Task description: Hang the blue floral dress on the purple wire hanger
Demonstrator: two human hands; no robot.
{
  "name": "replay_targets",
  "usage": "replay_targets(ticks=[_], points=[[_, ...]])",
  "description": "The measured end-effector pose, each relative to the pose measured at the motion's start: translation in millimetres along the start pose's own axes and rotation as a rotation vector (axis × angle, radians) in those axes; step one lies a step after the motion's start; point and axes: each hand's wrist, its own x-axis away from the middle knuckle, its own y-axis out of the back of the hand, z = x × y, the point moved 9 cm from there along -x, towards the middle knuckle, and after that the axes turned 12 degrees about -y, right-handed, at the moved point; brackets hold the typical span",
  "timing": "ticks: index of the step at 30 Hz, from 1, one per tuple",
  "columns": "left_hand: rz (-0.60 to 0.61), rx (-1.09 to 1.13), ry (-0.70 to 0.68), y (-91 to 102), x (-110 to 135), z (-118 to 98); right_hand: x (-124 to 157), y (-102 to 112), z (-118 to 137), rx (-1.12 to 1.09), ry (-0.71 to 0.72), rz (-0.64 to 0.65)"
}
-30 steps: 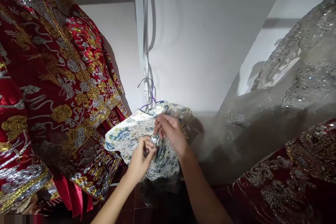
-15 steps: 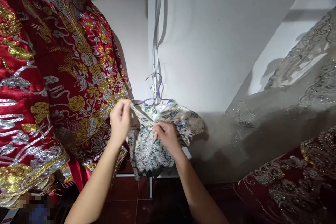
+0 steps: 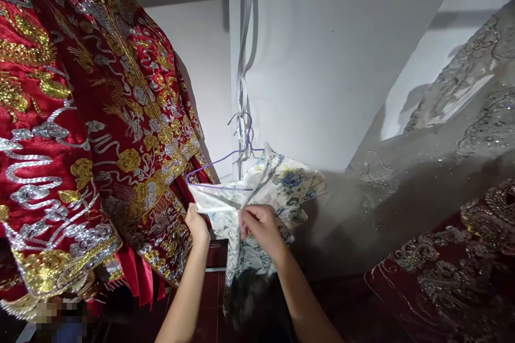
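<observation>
A small white garment with a blue and yellow flower print [image 3: 287,185] hangs from a thin purple wire hanger [image 3: 219,163], whose hook sits on white cables at the wall corner. My left hand [image 3: 197,223] grips the garment's left flap and holds it out to the left, baring the hanger's left side. My right hand [image 3: 259,225] pinches the fabric at the middle front, just below the hanger. The lower part of the garment hangs down between my forearms.
A large red robe with gold and silver embroidery [image 3: 80,134] hangs close on the left. A grey beaded gown [image 3: 450,134] and another dark red embroidered garment [image 3: 454,273] fill the right. White walls [image 3: 322,64] stand behind, dark red floor tiles [image 3: 211,289] below.
My left hand dropped and pulled the garment's left flap out sideways, opening the front and exposing the hanger wire. My right hand stayed on the middle of the fabric.
</observation>
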Motion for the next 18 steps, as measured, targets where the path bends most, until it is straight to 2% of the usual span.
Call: replay_targets(ticks=[2, 4, 6, 8, 11, 12, 15, 18], points=[[0.056, 0.047, 0.117, -4.0, 23.9, 9.5, 4.4, 15.7, -19.9, -0.023, -0.043, -0.040], [0.119, 0.100, 0.213, -13.9, 38.7, 7.2, 8.5, 28.5, -42.4, 0.028, -0.105, -0.056], [0.210, 0.183, 0.294, -31.8, 48.7, -4.6, 12.6, 33.5, -61.9, 0.171, -0.164, -0.018], [0.320, 0.265, 0.323, -53.1, 58.2, -24.0, 17.1, 39.4, -67.9, 0.318, -0.146, -0.038], [0.487, 0.216, 0.272, -76.3, 77.7, -51.1, 24.1, 44.4, -53.6, 0.433, -0.021, -0.134], [0.544, 0.161, 0.247, -81.1, 85.8, -56.8, 25.4, 40.2, -48.6, 0.442, 0.011, -0.114], [0.698, 0.016, 0.157, -88.2, 105.9, -67.7, 24.6, 16.3, -43.1, 0.366, 0.043, 0.070], [0.761, -0.066, 0.036, -82.4, 106.4, -75.9, 20.4, 4.6, -44.8, 0.279, 0.061, 0.117]])
